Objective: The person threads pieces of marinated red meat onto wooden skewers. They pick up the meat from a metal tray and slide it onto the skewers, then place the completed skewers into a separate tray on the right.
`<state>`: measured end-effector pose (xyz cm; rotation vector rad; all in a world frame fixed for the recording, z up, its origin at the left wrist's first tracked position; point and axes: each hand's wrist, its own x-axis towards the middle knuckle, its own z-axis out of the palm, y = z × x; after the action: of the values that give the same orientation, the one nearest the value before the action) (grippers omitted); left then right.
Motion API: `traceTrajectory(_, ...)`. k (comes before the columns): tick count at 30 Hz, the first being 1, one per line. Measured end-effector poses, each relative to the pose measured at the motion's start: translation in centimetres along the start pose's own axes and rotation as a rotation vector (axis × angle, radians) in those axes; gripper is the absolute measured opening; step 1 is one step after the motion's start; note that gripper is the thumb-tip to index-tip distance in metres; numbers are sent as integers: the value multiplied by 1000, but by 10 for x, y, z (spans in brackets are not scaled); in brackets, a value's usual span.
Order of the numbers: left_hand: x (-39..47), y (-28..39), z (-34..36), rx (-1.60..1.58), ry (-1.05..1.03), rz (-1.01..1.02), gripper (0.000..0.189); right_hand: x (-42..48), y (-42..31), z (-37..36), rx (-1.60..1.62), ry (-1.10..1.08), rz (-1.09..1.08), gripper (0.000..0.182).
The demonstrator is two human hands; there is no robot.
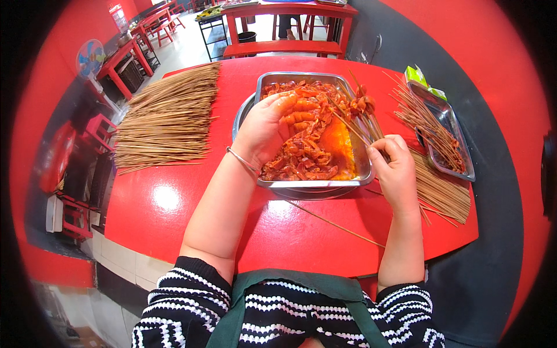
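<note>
My left hand (266, 124), with a bangle at the wrist, is over a rectangular metal tray (315, 183) of sliced meat (300, 158) in red, oily sauce. Sauce coats its curled fingers; whether they pinch a piece is unclear. My right hand (394, 169) grips several bamboo skewers (373, 126) at the tray's right edge. They slant up and left over the tray, and red meat pieces (362, 105) are threaded near the upper ends of some. The tray rests on a round metal basin (238, 119), mostly hidden beneath it.
A wide pile of bare skewers (169, 122) lies at left on the red table (174, 217). More bare skewers (439, 187) are at right, beside a metal tray (454, 126) holding loaded skewers (431, 126). One loose skewer (335, 225) lies in front. A green packet (416, 76) sits behind.
</note>
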<state>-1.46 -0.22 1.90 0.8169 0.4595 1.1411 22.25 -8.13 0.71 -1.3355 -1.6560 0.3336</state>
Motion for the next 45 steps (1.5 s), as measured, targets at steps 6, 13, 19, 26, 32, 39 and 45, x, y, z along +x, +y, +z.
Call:
traceTrajectory(6,4,-6,-5,51,64,58,18,-1,-3,1,-34,-19,5,8)
traceTrajectory(13,3,-9,-1,105,167,109,12,-1,-2,2,-38,-23,-18,9)
traceTrajectory(19,7,-9,-11,-35,124,174,11,-1,-3,2,-18,-35,0,9)
traceTrajectory(26,5,-12,-6,36,121,199,10,-2,-1,3,-7,-53,-14,9)
traceTrajectory(32,5,-13,-6,48,123,193,14,-2,-2,2,-13,-67,7,8)
traceTrajectory(39,7,-14,-13,-8,114,201,11,-2,-3,1,5,-72,19,8)
traceTrajectory(45,5,-13,-11,3,91,190,11,-2,-2,2,0,-64,6,8)
